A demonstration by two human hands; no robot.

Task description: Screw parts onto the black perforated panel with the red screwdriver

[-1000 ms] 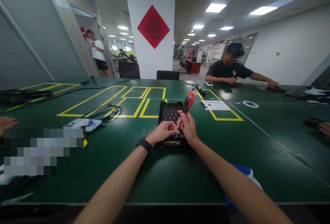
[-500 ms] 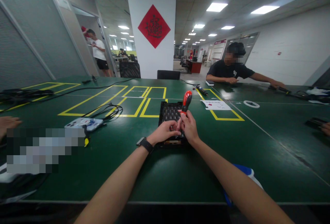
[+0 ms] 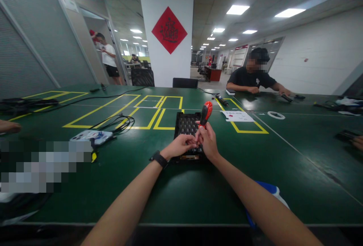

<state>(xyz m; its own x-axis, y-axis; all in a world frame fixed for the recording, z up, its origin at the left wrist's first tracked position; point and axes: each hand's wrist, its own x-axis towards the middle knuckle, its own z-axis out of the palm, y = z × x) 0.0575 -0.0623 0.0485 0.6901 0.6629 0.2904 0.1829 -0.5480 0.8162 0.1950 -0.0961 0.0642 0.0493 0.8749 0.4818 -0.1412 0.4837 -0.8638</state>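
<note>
Nearest, a blue-and-white item (image 3: 266, 187) lies partly behind the right forearm on the green table (image 3: 172, 197). Ahead, the right hand (image 3: 209, 142) is wrapped around the lower part of a red-and-black screwdriver (image 3: 206, 114). The left hand (image 3: 181, 146) has its thumb and fingertips drawn together beside the shaft; whether they pinch the shaft or a small part, I cannot tell. The screwdriver stands between the hands over the near part of a black tray (image 3: 177, 125), nearly upright, its long axis leaning slightly right at the top; the handle points up, the shaft down, the tip hidden. The tray sits under and just beyond both hands, its long side seeming to run away from the person. Working well here likely means light, steady fingertips near the tip, the shaft square to whatever it meets, and little sideways push. Beyond the right hand lies a white sheet (image 3: 238, 116).
</note>
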